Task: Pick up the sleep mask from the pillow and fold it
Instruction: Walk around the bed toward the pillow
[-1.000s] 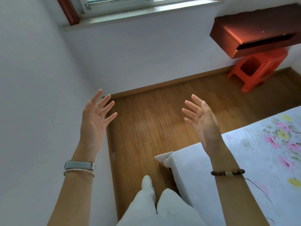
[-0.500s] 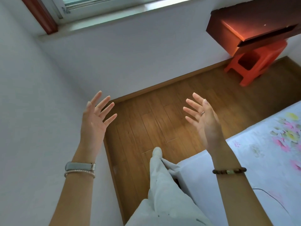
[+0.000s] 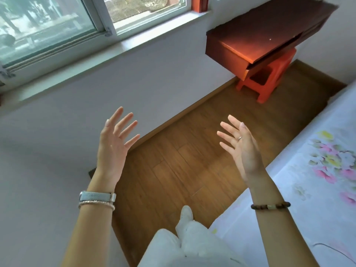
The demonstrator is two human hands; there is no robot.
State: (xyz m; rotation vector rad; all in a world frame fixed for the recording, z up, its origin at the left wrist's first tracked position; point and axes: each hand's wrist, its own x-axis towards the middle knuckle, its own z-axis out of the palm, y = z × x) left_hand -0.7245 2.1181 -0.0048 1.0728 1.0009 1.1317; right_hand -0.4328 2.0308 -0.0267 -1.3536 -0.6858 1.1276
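Observation:
My left hand [image 3: 113, 143] is raised in front of me at centre left, palm inward, fingers spread, holding nothing. My right hand [image 3: 240, 147] is raised at centre right, also with fingers apart and empty. Both hover above the wooden floor [image 3: 173, 170]. Neither a sleep mask nor a pillow is in view. A bed with a white floral sheet [image 3: 317, 180] lies at the right, under my right forearm.
A white wall with a window sill [image 3: 96, 54] stands ahead and to the left. A dark red wall-mounted desk [image 3: 260, 35] hangs at upper right above an orange plastic stool [image 3: 269, 79]. My white-trousered legs and one shoe [image 3: 186, 212] are at the bottom centre.
The view has tilted up and turned, bringing the window into sight. Both hands stay raised and spread. My leg has shifted on the floor beside the bed.

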